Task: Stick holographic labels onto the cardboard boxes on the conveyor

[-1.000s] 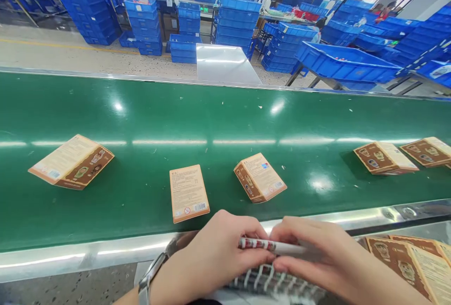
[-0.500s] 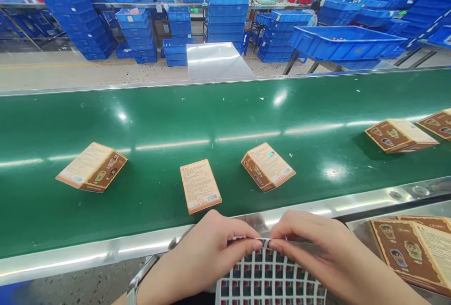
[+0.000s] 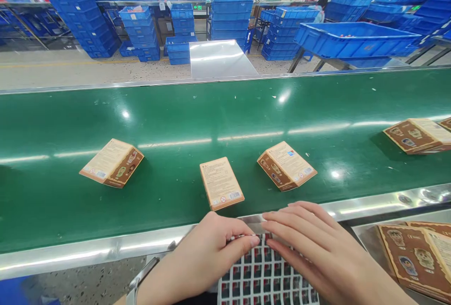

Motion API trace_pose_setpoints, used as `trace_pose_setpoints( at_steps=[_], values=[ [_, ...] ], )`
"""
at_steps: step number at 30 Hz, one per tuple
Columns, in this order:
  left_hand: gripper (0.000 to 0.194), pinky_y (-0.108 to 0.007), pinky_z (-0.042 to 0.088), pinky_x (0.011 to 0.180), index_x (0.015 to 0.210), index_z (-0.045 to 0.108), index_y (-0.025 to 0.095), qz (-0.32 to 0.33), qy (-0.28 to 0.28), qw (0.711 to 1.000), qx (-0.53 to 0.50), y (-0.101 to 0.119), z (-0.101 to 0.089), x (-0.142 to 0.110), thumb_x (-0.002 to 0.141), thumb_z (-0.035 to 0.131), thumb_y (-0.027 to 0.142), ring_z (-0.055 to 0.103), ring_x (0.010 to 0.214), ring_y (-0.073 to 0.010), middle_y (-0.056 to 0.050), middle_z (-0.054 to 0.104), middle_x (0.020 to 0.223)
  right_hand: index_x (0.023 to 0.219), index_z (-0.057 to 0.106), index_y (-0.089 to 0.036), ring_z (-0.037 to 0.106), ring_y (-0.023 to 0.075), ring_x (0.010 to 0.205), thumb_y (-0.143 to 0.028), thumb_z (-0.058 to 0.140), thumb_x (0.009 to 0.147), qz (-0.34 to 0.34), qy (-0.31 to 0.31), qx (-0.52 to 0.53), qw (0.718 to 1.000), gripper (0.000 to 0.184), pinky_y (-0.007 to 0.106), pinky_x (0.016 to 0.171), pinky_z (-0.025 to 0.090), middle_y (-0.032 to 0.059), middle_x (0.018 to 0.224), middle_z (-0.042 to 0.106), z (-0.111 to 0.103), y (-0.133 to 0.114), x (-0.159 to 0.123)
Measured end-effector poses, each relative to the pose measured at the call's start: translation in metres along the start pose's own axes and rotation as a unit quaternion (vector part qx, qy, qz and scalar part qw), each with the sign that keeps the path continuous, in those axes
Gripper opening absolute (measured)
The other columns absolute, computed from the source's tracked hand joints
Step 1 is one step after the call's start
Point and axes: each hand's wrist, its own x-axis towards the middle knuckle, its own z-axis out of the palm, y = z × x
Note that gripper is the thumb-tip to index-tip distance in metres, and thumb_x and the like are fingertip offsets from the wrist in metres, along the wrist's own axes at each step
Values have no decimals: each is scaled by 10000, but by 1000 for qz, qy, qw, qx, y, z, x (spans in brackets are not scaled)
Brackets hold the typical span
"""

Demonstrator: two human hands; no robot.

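A sheet of small dark stickers in a white grid (image 3: 260, 274) hangs at the near edge of the conveyor. My left hand (image 3: 220, 248) pinches its top edge between thumb and fingers. Over the sheet's upper right side, my right hand (image 3: 310, 244) has its fingers stretched out and lying close together; whether the thumb touches the sheet is hard to tell. Just beyond my hands a brown and cream printed card box (image 3: 221, 183) lies on the green belt. Another such box (image 3: 287, 166) is to its right, and a third box (image 3: 112, 163) is farther left.
The green conveyor belt (image 3: 169, 107) runs across in front, with a metal rim (image 3: 88, 253). More card boxes (image 3: 419, 136) sit on its right. Flat brown cards (image 3: 410, 258) are stacked beside my right arm. Blue crates (image 3: 355, 42) stand beyond.
My right hand has let go of the sheet's top edge, and its fingers have straightened. My left hand keeps its pinch. The boxes on the belt have shifted right in view.
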Motion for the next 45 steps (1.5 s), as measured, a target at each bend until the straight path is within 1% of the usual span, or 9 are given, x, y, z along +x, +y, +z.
trace_pose_setpoints(
  at_steps=[5, 9, 13, 17, 29, 35, 39, 42, 45],
  values=[
    [386, -222, 304, 576, 667, 618, 157, -11, 13, 1000, 16, -2, 1, -1, 976, 494, 353, 365, 586, -90, 61, 489, 607, 1025, 673, -220, 723, 182, 830, -103, 472, 999, 6, -2, 15, 1000, 234, 354, 816, 537, 19, 963, 774, 1, -3, 4],
    [386, -224, 295, 572, 690, 658, 161, -10, 10, 999, 28, -4, -2, -3, 979, 507, 367, 383, 584, -86, 66, 502, 601, 974, 690, -236, 725, 183, 783, -212, 544, 992, 89, -28, 95, 991, 149, 301, 705, 579, 21, 912, 768, 3, 0, 3],
    [289, -209, 344, 634, 837, 750, 192, 6, -1, 1000, 15, -6, -3, -6, 967, 539, 342, 469, 628, -86, 53, 644, 701, 970, 727, -267, 726, 184, 717, -391, 634, 936, 237, -121, 215, 940, 159, 259, 625, 583, -5, 824, 761, 2, 7, 4],
    [210, -199, 341, 558, 889, 777, 185, -42, 5, 997, -68, -12, 0, -4, 848, 683, 369, 499, 627, -103, 29, 687, 725, 741, 660, -250, 654, 150, 627, -330, 598, 938, 278, -201, 277, 897, 221, 223, 543, 505, -35, 699, 688, 0, 9, 9],
    [265, -203, 351, 573, 710, 739, 160, -37, 69, 996, -49, -10, 4, 4, 868, 646, 351, 471, 590, -97, 32, 650, 625, 972, 649, -231, 690, 162, 713, -255, 460, 1047, 109, -81, 82, 987, 204, 254, 615, 564, 17, 841, 733, 0, 6, 7],
    [306, -215, 297, 541, 641, 660, 160, -25, 96, 995, -24, -5, 7, 8, 886, 614, 336, 373, 556, -85, 58, 543, 561, 1044, 673, -175, 709, 216, 951, -91, 462, 1012, -16, -30, -46, 998, 229, 372, 883, 526, 74, 1020, 759, 2, 3, 4],
    [317, -225, 299, 524, 634, 664, 162, -45, 120, 991, -28, -5, 7, 12, 881, 611, 353, 401, 557, -93, 50, 559, 558, 1131, 678, -167, 685, 248, 1065, -33, 435, 994, -41, -6, -79, 996, 309, 442, 1026, 428, 76, 1111, 757, 3, -2, -9],
    [269, -230, 380, 557, 695, 728, 178, -36, 124, 991, -20, -10, 6, 13, 889, 629, 336, 522, 584, -116, 26, 670, 616, 988, 685, -246, 705, 219, 1019, -135, 527, 994, 37, 10, 11, 999, 193, 360, 920, 529, 46, 1097, 756, -2, 8, -12],
    [139, -263, 516, 799, 753, 766, 206, 74, 92, 993, 20, -17, 9, 15, 865, 702, 258, 689, 947, -200, -21, 798, 976, 911, 693, -274, 704, 248, 1055, -404, 613, 961, 248, 37, 133, 959, 161, 327, 791, 597, 62, 1166, 734, -6, 34, -8]
  ],
)
